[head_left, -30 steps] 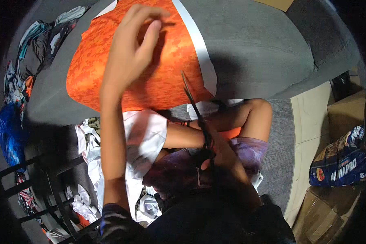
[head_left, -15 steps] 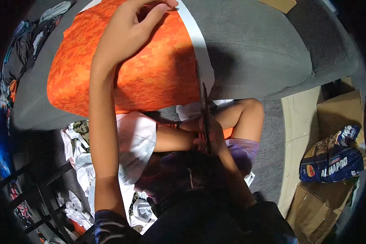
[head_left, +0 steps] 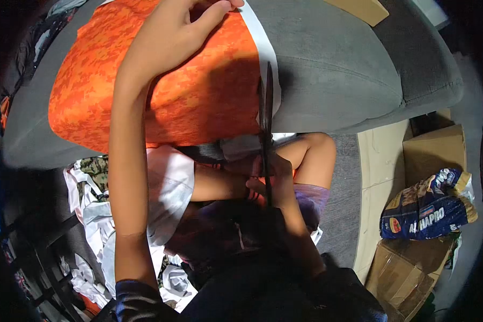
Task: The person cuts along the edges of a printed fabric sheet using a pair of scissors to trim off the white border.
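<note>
scissors [head_left: 268, 102], clamped in the right hand [head_left: 275, 174], point away along the orange cloth [head_left: 198, 102]'s white border [head_left: 263, 45] toward the left hand [head_left: 169, 40], its grip unclear.

I'm in what looks like a home: I sit cross-legged on a grey floor covering [head_left: 342, 214] beside pale tiles [head_left: 378, 182], at a soft upholstered sofa [head_left: 333, 64]. White fabric scraps [head_left: 101, 228] heaped on my left and orange cloth [head_left: 198, 94] spread across the sofa suggest a makeshift cutting workshop; cardboard boxes [head_left: 437, 149] stand on the right.
</note>
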Motion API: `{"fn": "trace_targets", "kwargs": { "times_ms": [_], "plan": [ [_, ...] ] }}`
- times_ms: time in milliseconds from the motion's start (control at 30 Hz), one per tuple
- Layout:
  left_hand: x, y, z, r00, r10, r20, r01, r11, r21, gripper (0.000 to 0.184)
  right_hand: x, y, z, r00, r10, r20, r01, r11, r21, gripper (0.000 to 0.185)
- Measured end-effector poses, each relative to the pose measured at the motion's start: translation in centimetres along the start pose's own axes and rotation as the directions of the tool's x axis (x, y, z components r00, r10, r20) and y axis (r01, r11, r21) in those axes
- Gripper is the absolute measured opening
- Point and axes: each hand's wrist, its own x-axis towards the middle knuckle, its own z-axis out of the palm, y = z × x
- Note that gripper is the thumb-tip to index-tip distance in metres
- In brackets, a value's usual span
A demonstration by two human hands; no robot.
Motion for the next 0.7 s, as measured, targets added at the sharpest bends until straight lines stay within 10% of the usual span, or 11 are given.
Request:
{"fn": "trace_targets", "kwargs": {
  "times_ms": [700],
  "plan": [
    [-0.2, -0.2, -0.2, 0.921, 0.293, 0.257, -0.257, 0.952, -0.164, 0.014, -2.9, -2.8, 0.2, 1.0, 0.016, -0.024, -0.021, 0.965, -0.262, 0.02]
  ]
}}
